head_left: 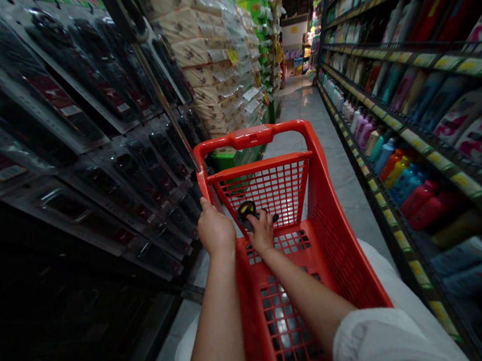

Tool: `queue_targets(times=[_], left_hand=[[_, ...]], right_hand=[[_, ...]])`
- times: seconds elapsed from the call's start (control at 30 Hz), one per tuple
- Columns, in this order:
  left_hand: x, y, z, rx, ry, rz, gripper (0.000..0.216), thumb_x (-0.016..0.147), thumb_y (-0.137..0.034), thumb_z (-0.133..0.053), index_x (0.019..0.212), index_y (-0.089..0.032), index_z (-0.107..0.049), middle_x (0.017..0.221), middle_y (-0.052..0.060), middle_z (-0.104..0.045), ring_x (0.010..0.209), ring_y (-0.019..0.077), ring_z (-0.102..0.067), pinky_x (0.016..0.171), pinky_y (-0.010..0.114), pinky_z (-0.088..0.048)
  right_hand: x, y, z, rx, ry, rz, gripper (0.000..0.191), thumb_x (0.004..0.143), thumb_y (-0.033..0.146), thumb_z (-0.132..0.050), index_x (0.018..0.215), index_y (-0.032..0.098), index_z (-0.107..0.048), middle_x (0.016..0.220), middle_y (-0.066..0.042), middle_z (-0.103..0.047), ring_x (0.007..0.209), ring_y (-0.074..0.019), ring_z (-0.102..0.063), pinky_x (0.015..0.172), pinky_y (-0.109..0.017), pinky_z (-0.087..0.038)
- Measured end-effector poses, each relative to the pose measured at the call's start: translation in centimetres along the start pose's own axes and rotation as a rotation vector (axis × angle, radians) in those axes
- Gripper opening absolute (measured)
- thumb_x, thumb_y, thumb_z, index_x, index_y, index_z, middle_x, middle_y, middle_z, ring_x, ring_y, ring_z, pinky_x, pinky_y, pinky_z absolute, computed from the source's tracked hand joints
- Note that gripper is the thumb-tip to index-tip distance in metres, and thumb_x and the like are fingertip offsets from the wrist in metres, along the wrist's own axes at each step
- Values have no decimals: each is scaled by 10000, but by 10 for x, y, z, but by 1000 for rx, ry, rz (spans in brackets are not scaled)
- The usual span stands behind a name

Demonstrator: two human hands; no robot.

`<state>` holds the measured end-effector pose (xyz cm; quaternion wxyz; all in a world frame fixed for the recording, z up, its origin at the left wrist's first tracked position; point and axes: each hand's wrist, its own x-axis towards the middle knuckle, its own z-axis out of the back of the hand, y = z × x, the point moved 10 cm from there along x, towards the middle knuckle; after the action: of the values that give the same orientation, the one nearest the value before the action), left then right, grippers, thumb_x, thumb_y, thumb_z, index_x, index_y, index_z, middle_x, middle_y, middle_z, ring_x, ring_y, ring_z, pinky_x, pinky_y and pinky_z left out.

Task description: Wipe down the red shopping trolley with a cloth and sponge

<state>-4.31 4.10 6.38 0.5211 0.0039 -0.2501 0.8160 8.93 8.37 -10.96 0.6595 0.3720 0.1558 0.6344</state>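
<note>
Head view, only one: right hand is inside the red cart, fingers closed in a narrow grip around a small dark item with a gold-toned round part; exact type can't be told. Left hand is curled around the cart's left edge, fingertips mostly hidden. Progress, as I judge it: item is within the cart's walls, at the far end just beside the mesh panel; letting go is not yet done. Whether it touches panel or floor, can't tell. Item's gold part sits at its far-left end, facing up; long axis looks to run roughly left to right, slightly nearer at right, but the fingers cover the middle, so unsure. Cart's long axis runs near to far, along the aisle between hanging packs left and bottle shelves right.
</note>
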Motion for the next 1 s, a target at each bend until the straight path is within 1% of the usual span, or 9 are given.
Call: queue_targets(times=[0.07,0.17,0.23,0.33,0.5,0.67,0.8,0.9,1.0], left_hand=[[0,1,1,-6,-5,2,489,950,-140,-358,1424,-86,-468,1009,198,-731,941,287,-711,759,335,-528],[0,2,1,-16,2,5,490,944,-142,-380,1423,-94,-472,1004,193,-732,936,286,-712,758,336,-528],[0,1,0,-26,10,3,496,943,-142,-379,1428,-92,-467,1007,194,-732,938,291,-711,764,343,-528],[1,-1,-1,-36,18,-2,498,945,-142,-370,1432,-86,-461,1016,201,-729,947,302,-709,768,356,-529],[1,-2,-2,-29,26,-2,497,950,-145,-371,1435,-83,-458,1010,201,-731,946,299,-709,775,355,-529],[0,-2,0,-10,6,-8,492,958,-154,-362,1435,-82,-458,1024,195,-730,957,286,-706,781,339,-528],[0,-1,-2,6,4,-3,494,961,-156,-349,1439,-93,-454,1007,193,-730,933,292,-709,757,344,-527],[-1,-1,-1,-3,-3,-10,499,957,-150,-346,1439,-77,-449,1010,203,-727,938,297,-707,755,351,-527],[-1,-1,-1,-22,3,-13,504,949,-141,-351,1438,-74,-451,1015,201,-728,950,286,-706,773,341,-525]], right_hand=[[2,-26,15,-2,-47,-76,494,732,59,-543,1160,278,-653,1309,-89,-471,1197,-261,-427,1005,-370,-382],[-4,-88,53,-5,-229,-382,469,755,85,-507,1184,218,-641,1286,-130,-473,1171,-292,-461,974,-400,-395],[-17,-119,71,-59,-303,-548,469,790,104,-479,1226,207,-618,1290,-147,-469,1152,-305,-479,942,-400,-406],[-29,-135,72,-226,-234,-568,450,832,94,-443,1220,234,-621,1278,-147,-490,1103,-296,-499,850,-380,-426],[-35,-118,42,-471,-23,-375,404,892,89,-379,1141,223,-668,1225,-167,-545,1085,-305,-476,792,-404,-407],[-36,-47,-29,-472,327,-11,340,967,194,-387,1103,262,-691,1207,-130,-591,1143,-293,-460,863,-432,-382],[-44,10,-81,-402,506,150,381,975,169,-365,1201,283,-650,1200,-121,-617,1153,-285,-477,870,-441,-390],[-40,19,-88,-421,533,187,392,967,143,-360,1196,260,-656,1188,-122,-630,1158,-290,-481,876,-451,-394],[-32,-3,-63,-465,505,185,349,968,193,-392,1126,266,-694,1195,-113,-623,1165,-295,-472,873,-446,-397]])
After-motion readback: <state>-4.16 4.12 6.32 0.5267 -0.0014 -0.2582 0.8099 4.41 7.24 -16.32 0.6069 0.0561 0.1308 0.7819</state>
